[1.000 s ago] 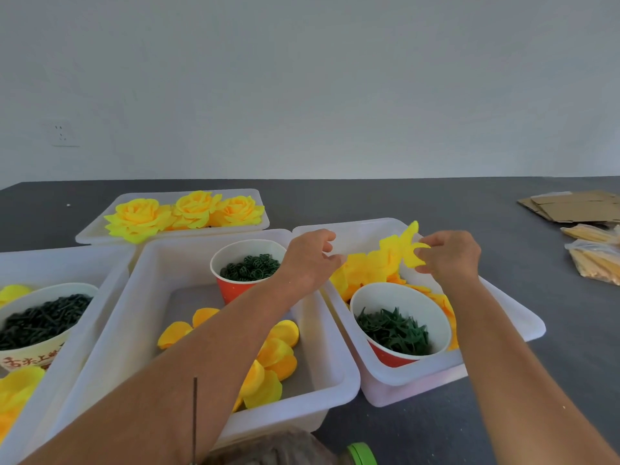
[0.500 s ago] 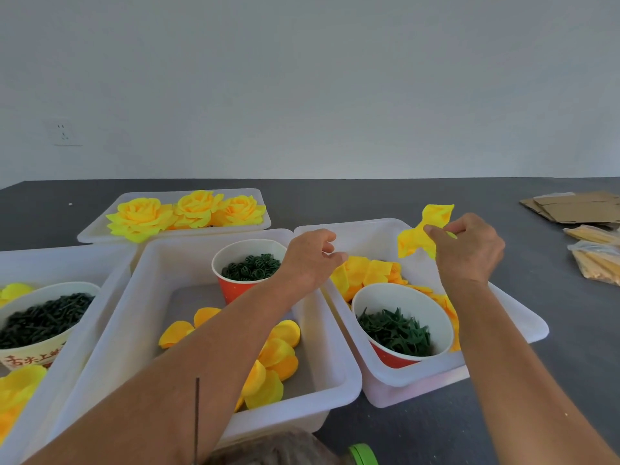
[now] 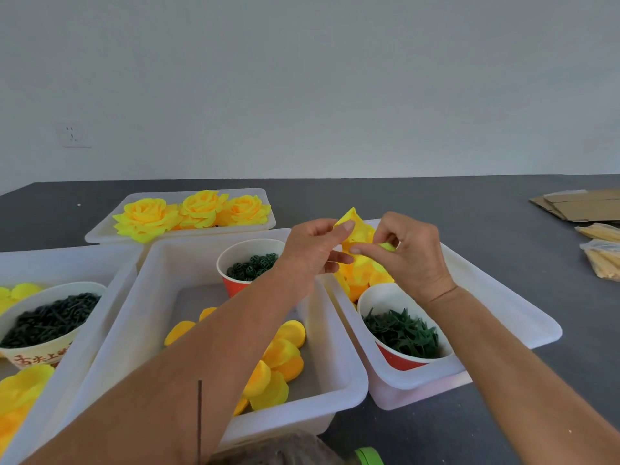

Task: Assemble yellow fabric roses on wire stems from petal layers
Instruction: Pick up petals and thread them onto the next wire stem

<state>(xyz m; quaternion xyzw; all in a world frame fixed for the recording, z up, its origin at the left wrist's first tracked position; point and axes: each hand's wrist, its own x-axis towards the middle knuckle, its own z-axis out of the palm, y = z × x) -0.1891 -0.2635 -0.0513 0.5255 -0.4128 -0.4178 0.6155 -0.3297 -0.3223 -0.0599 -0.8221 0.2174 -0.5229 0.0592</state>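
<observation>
My left hand (image 3: pixel 313 251) and my right hand (image 3: pixel 407 255) meet above the gap between the middle and right tubs. Both pinch one yellow petal layer (image 3: pixel 357 229) between them. A thin dark wire stem (image 3: pixel 200 421) runs down along my left forearm; its upper end is hidden by the arm. More yellow petal layers (image 3: pixel 357 280) lie under my hands in the right tub (image 3: pixel 510 307). Three finished yellow roses (image 3: pixel 198 213) sit in the far tray (image 3: pixel 100 234).
The middle tub (image 3: pixel 335 380) holds loose yellow petals (image 3: pixel 278 364) and a red cup of green ring parts (image 3: pixel 251 265). The right tub has a cup of green calyx pieces (image 3: pixel 402 333). A bowl of dark parts (image 3: pixel 47 320) stands left. Cardboard (image 3: pixel 577 204) and bagged items (image 3: pixel 604 256) lie far right.
My right hand brought the petal layer left and down from above the right tub, and my left hand rose to meet it. Now both hands grip the layer.
</observation>
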